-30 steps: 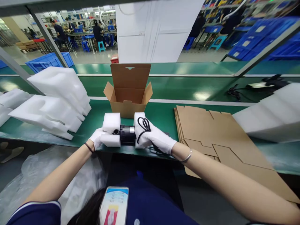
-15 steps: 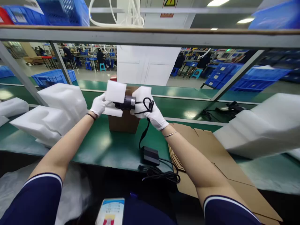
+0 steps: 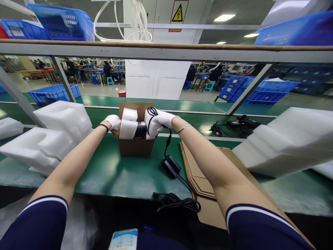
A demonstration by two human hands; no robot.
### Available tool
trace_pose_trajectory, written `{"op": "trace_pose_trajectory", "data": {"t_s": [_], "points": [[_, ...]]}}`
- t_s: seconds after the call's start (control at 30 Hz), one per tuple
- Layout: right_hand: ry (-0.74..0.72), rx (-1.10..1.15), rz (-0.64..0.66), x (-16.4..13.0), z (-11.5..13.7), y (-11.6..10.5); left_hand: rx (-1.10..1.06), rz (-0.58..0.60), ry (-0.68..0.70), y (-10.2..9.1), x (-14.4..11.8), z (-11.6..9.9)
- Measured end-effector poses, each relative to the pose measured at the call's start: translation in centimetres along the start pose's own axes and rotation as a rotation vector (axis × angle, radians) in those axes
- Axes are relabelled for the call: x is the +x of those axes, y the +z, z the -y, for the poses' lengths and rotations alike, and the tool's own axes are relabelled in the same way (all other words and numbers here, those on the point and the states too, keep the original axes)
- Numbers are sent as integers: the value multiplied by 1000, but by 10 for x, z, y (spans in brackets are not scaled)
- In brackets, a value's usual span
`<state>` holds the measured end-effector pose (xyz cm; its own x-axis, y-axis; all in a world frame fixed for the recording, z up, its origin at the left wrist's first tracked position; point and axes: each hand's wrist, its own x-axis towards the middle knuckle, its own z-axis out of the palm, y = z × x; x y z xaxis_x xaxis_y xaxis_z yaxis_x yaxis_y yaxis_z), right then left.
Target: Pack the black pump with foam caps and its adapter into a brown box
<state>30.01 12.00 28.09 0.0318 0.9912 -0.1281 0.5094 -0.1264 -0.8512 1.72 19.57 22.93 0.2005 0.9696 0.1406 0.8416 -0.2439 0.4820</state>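
Both my hands wear white gloves. My left hand (image 3: 113,122) grips the left white foam cap (image 3: 128,125) and my right hand (image 3: 159,121) grips the right foam cap with a coiled black cord (image 3: 151,111) on it. Between the caps sits a black cylindrical motor (image 3: 141,129). The assembly is partly down inside the open cardboard box (image 3: 135,146) on the green bench. A black cable hangs from my right hand to a black power adapter (image 3: 171,166) lying on the bench.
Stacks of white foam inserts (image 3: 52,133) lie at the left and more foam (image 3: 286,140) at the right. Flat cardboard blanks (image 3: 197,173) lie right of the box. A cable bundle (image 3: 179,202) hangs off the front edge. Metal frame bars cross above.
My hands have lowered the foam-capped motor from above the box down into its opening. The adapter has slid a little farther along the bench.
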Motion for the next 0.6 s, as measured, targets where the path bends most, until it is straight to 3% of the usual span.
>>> {"op": "trace_pose_trajectory", "data": {"t_s": [0.07, 0.1, 0.17, 0.23, 0.3, 0.47, 0.6], "points": [[6, -331, 66, -1, 20, -3, 131, -90, 139, -17, 2, -12], [22, -501, 109, -1, 30, -3, 216, -78, 252, -23, 2, -18], [44, -773, 191, 1, 48, 1, 426, 88, 418, -26, 3, -29], [51, -956, 236, 6, 58, 14, 606, 293, 397, -17, 3, -34], [61, -1094, 272, 16, 56, 35, 694, 377, 324, 1, 0, -34], [70, -1193, 269, 44, 16, 86, 656, 416, 320, 43, -7, -24], [56, -1162, 299, 46, 3, 91, 621, 411, 304, 44, -11, -22]]}}
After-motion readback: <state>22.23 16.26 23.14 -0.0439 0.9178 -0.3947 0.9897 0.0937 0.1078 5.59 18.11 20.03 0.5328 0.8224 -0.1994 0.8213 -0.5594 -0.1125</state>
